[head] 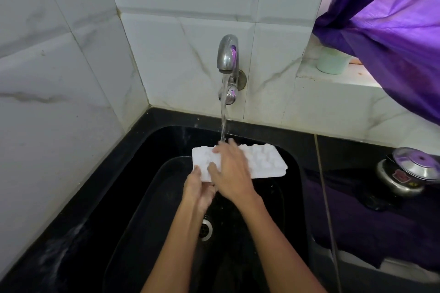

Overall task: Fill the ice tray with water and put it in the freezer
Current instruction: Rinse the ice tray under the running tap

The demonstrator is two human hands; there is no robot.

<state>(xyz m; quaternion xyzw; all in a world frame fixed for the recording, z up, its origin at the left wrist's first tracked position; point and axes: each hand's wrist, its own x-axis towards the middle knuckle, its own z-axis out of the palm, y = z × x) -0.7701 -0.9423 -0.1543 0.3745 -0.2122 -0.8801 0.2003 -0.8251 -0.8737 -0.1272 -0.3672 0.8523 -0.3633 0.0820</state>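
A white ice tray (264,162) is held over the black sink (292,157), its bumpy underside facing up. Water runs from the steel tap (228,54) and lands on the tray's far edge by my fingertips. My left hand (198,188) holds the tray's near left corner from below, thumb on the edge. My right hand (229,170) lies flat across the tray's middle, fingers spread and pressing on the bumps.
The sink drain (206,229) lies below my arms. A steel pressure cooker (404,173) stands on the dark counter at right. A pale green cup (332,62) sits on the window ledge under a purple curtain (392,19). White marble tiles line the walls.
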